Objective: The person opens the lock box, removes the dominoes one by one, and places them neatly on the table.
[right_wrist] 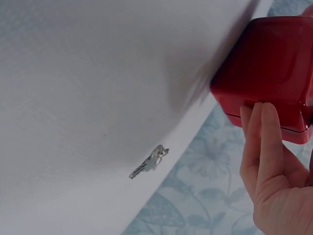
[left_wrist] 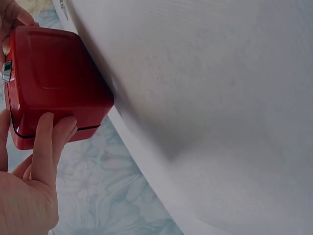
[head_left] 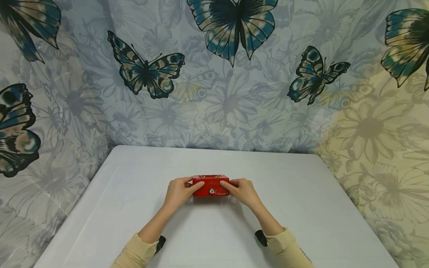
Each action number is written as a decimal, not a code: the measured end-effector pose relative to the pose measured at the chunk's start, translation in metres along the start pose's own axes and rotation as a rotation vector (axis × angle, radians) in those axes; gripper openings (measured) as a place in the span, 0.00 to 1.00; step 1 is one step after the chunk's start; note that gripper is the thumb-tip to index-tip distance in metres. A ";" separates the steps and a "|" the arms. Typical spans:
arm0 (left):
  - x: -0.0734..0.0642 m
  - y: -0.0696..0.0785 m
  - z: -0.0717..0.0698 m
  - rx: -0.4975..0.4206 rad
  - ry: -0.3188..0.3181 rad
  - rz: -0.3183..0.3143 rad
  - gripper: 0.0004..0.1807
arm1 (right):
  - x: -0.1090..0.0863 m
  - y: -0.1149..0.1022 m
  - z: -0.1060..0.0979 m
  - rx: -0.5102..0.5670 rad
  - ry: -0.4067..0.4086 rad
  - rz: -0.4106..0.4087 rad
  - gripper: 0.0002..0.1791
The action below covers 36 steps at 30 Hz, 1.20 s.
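Observation:
A small red metal cash box [head_left: 211,190] has a round silver lock on its front and a folded handle on top. My left hand [head_left: 179,191] grips its left end, thumb on the front face. The right end is held by my right hand [head_left: 244,190] in the same way. In the left wrist view, fingers [left_wrist: 44,147] lie along the side of the box [left_wrist: 61,68]. Fingertips [right_wrist: 268,117] also press the box [right_wrist: 266,63] in the right wrist view. Silver keys [right_wrist: 150,160] lie on the table there; the head view does not show them.
Under the box is a white table [head_left: 100,208], its shadow falling on the surface. Butterfly-patterned cloth [head_left: 231,96] hangs along the back and both sides. Dark devices [head_left: 261,238] sit at both wrists, by the beige sleeves [head_left: 288,249].

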<state>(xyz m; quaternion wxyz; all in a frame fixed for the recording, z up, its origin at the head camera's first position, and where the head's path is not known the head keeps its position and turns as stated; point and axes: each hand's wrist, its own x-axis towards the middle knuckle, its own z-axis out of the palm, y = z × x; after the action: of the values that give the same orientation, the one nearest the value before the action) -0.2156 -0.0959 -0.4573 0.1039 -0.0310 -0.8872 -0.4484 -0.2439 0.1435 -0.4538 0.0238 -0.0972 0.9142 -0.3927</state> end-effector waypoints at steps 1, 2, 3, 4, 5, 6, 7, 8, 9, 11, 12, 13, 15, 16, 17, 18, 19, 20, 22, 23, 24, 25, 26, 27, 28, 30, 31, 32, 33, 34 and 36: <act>0.001 0.000 0.000 -0.004 -0.002 0.001 0.30 | 0.000 0.000 0.000 -0.001 -0.001 0.000 0.26; 0.001 0.000 0.000 -0.008 -0.004 0.001 0.30 | 0.000 0.000 0.000 -0.001 -0.002 0.003 0.27; 0.001 0.000 0.000 -0.012 -0.005 -0.003 0.29 | 0.000 0.001 0.000 0.001 -0.003 0.007 0.27; 0.002 0.000 0.000 -0.019 -0.006 -0.006 0.29 | 0.000 0.001 0.000 0.005 -0.006 0.017 0.27; 0.002 0.000 0.000 -0.029 -0.008 -0.014 0.29 | 0.000 0.002 -0.001 0.011 -0.010 0.029 0.28; 0.002 0.000 0.000 -0.035 -0.009 -0.020 0.29 | 0.000 0.002 -0.001 0.019 -0.013 0.039 0.28; 0.002 -0.001 0.000 -0.041 -0.011 -0.028 0.30 | 0.000 0.003 -0.002 0.033 -0.015 0.051 0.28; 0.002 -0.001 0.000 -0.048 -0.015 -0.037 0.30 | 0.000 0.004 -0.001 0.048 -0.014 0.066 0.28; 0.002 -0.002 0.000 -0.052 -0.018 -0.044 0.30 | 0.000 0.005 -0.001 0.060 -0.012 0.077 0.29; 0.003 -0.003 0.001 -0.057 -0.022 -0.057 0.30 | 0.001 0.007 0.001 0.092 -0.011 0.084 0.32; 0.003 -0.003 0.000 -0.056 -0.025 -0.060 0.30 | 0.001 0.007 0.003 0.111 -0.012 0.084 0.33; 0.003 -0.003 0.000 -0.059 -0.028 -0.065 0.30 | 0.002 0.008 0.004 0.132 -0.017 0.086 0.35; 0.004 -0.004 0.000 -0.066 -0.033 -0.071 0.30 | 0.005 0.009 0.007 0.178 -0.038 0.088 0.39; 0.005 -0.004 -0.001 -0.071 -0.035 -0.076 0.31 | 0.006 0.008 0.008 0.209 -0.053 0.091 0.40; 0.006 -0.004 -0.001 -0.074 -0.037 -0.082 0.31 | 0.008 0.008 0.009 0.238 -0.066 0.099 0.42; 0.006 -0.005 -0.001 -0.077 -0.038 -0.085 0.32 | 0.010 0.008 0.010 0.262 -0.077 0.110 0.43; 0.007 -0.005 0.000 -0.082 -0.038 -0.091 0.32 | 0.011 0.007 0.011 0.282 -0.085 0.121 0.43; 0.008 -0.005 0.000 -0.083 -0.039 -0.092 0.32 | 0.012 0.007 0.012 0.298 -0.090 0.133 0.44; 0.009 -0.006 0.000 -0.083 -0.040 -0.100 0.33 | 0.014 0.006 0.014 0.318 -0.092 0.152 0.44; 0.009 -0.006 0.001 -0.081 -0.041 -0.103 0.33 | 0.015 0.006 0.014 0.328 -0.092 0.165 0.44; 0.009 -0.006 0.001 -0.082 -0.040 -0.105 0.33 | 0.016 0.006 0.015 0.337 -0.093 0.177 0.44; 0.009 -0.006 0.001 -0.082 -0.041 -0.110 0.33 | 0.016 0.006 0.016 0.346 -0.095 0.184 0.44; 0.009 -0.005 0.002 -0.080 -0.040 -0.110 0.33 | 0.016 0.006 0.017 0.357 -0.099 0.188 0.44; 0.010 -0.005 0.002 -0.077 -0.035 -0.117 0.33 | 0.016 0.005 0.017 0.366 -0.102 0.189 0.44; 0.010 -0.005 0.002 -0.071 -0.030 -0.116 0.33 | 0.017 0.005 0.018 0.378 -0.104 0.192 0.43; 0.010 -0.004 0.002 -0.057 -0.014 -0.123 0.32 | 0.017 0.005 0.019 0.393 -0.112 0.195 0.43; 0.010 -0.004 0.002 -0.046 -0.005 -0.123 0.32 | 0.018 0.005 0.019 0.397 -0.114 0.195 0.43; 0.010 -0.004 0.002 -0.034 0.005 -0.122 0.32 | 0.018 0.005 0.019 0.399 -0.116 0.195 0.43; 0.010 -0.004 0.002 -0.022 0.015 -0.123 0.31 | 0.018 0.005 0.019 0.394 -0.115 0.195 0.44; 0.010 -0.004 0.002 -0.011 0.022 -0.118 0.31 | 0.019 0.005 0.020 0.396 -0.117 0.198 0.44; 0.010 -0.005 0.002 0.005 0.030 -0.126 0.30 | 0.020 0.005 0.020 0.393 -0.119 0.206 0.44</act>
<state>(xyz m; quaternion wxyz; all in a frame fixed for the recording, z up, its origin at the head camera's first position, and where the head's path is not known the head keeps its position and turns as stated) -0.2265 -0.0975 -0.4608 0.0888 0.0318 -0.8870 -0.4521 -0.2615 0.1292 -0.4705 0.1359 -0.0199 0.8221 -0.5526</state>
